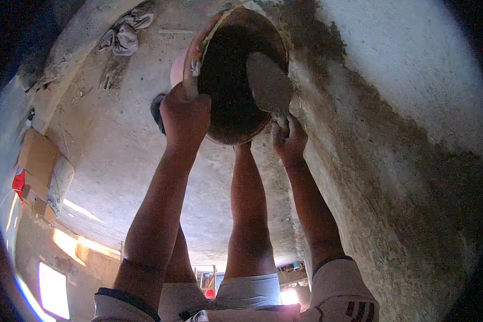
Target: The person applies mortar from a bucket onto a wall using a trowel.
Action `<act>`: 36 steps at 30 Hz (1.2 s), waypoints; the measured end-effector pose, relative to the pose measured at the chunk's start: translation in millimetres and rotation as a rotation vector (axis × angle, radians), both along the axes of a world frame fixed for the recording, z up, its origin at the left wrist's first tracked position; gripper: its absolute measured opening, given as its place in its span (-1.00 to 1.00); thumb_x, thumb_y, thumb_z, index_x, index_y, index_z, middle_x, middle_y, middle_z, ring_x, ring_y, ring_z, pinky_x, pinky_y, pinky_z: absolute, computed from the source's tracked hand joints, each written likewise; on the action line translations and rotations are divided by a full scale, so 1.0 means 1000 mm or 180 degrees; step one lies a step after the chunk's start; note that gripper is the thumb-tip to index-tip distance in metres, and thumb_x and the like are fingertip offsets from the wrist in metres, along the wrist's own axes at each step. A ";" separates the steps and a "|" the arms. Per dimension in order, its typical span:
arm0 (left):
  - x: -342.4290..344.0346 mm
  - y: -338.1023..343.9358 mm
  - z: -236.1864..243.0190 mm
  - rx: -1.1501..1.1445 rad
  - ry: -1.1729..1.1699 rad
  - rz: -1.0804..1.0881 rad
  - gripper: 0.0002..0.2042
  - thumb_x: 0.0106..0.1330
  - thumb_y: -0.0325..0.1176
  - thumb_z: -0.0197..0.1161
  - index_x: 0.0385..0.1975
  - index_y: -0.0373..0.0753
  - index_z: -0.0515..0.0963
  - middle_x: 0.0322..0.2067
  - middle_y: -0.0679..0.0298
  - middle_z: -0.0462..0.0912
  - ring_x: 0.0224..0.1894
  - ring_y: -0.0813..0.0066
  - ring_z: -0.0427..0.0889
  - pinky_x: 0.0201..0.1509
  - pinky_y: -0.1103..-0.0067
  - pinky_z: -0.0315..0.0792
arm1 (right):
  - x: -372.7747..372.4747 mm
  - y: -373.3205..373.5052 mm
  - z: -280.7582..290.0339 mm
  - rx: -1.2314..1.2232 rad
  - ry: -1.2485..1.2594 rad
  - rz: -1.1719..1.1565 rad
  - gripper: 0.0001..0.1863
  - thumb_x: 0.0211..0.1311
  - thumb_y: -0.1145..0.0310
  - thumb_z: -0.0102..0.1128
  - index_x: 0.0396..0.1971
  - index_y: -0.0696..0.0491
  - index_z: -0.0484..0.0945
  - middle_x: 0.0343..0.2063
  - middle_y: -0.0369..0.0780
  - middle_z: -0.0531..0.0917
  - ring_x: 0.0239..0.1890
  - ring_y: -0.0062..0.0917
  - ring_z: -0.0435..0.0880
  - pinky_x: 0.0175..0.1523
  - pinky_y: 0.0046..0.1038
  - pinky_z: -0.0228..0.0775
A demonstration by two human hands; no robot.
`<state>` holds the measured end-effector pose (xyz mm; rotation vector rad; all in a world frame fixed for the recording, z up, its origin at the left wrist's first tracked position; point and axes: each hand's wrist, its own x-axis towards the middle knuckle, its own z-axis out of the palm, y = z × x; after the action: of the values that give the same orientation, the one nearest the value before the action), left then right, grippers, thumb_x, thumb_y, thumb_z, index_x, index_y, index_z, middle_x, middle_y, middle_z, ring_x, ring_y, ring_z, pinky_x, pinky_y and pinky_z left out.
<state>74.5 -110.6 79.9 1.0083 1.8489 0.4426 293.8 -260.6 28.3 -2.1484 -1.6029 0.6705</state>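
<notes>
Where it crosses the bucket (194,51), the trowel (270,83) looks grey.

I can read no words, numbers or signs anywhere; my right sleeve (335,282), near me, carries only dark stripes (358,309), and the cardboard box (37,161) at left shows nothing legible.
</notes>
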 end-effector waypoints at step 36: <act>-0.074 -0.085 -0.071 -0.0635 0.0470 0.0733 -0.79 -0.07 -0.48 0.10 -0.39 -0.37 0.50 -0.49 0.16 0.58 -0.43 0.35 0.55 -0.31 0.50 0.38 | 0.020 0.028 -0.042 0.0065 0.1645 -0.2000 -0.70 0.18 0.26 0.11 -0.21 0.19 0.44 -0.46 -0.27 0.52 -0.49 -0.68 0.43 -0.45 -0.51 0.32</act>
<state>1.0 -196.0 9.3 0.7126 2.1067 0.3179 314.0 -232.7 -14.0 -2.0619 -0.6207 0.8808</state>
